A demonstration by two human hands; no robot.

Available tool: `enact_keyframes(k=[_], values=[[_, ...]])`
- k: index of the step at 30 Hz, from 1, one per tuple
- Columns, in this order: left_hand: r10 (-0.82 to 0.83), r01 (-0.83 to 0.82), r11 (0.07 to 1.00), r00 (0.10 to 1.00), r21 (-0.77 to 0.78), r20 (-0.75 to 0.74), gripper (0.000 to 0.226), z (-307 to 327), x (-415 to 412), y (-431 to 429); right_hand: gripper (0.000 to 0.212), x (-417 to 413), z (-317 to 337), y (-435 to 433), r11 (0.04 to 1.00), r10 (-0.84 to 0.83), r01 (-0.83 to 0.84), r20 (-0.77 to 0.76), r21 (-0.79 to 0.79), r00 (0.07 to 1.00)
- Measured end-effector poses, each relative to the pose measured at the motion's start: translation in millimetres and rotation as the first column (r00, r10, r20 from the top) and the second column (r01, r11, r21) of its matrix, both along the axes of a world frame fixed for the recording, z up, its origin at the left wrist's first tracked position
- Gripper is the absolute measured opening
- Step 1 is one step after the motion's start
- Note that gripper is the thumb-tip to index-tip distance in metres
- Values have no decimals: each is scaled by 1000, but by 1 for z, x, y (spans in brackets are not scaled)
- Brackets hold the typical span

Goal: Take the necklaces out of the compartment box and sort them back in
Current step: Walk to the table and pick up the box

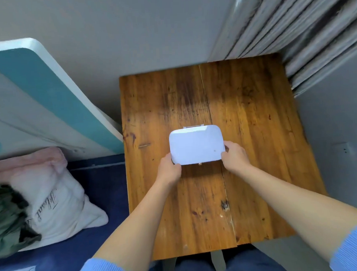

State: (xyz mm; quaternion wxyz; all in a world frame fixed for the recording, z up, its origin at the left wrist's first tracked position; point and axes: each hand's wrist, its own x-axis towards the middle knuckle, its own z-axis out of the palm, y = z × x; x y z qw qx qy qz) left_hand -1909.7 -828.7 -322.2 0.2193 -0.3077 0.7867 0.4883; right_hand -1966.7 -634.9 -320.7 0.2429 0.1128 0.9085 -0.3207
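A white compartment box with rounded corners lies on the wooden table, its lid closed. A small clasp shows at its near edge and a hinge tab at its far edge. My left hand grips the box's near left corner. My right hand holds its right side, with the thumb on the lid's edge. No necklaces are visible; the lid hides the inside.
A bed with a blue sheet lies left of the table, with a white and pink pillow and dark green cloth. A white and teal board leans on the wall. Grey slatted panels stand at the back right.
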Motion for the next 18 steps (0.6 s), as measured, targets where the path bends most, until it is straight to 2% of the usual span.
enact_keyframes(k=[4,6,8,12,15,18], values=[[65,-68,996,996,-59,-52,30,11,-2,-9,42,1,11,8,996,82,-81,-62,25,995],[82,-89,993,993,-76,-87,26,16,-10,-16,44,-4,18,12,983,158,-146,-113,112,981],[98,-109,990,987,-85,-125,23,20,-21,-21,38,-20,25,13,963,226,-192,-186,187,956],[121,-138,986,979,-95,-163,27,20,-38,-27,21,-64,37,3,962,257,-212,-304,175,917],[104,-114,983,992,-146,-77,30,4,-32,-26,22,-95,32,-4,957,259,-201,-297,210,919],[109,-104,989,993,-105,46,29,-17,-22,-16,26,-122,19,-12,973,205,-164,-278,163,938]])
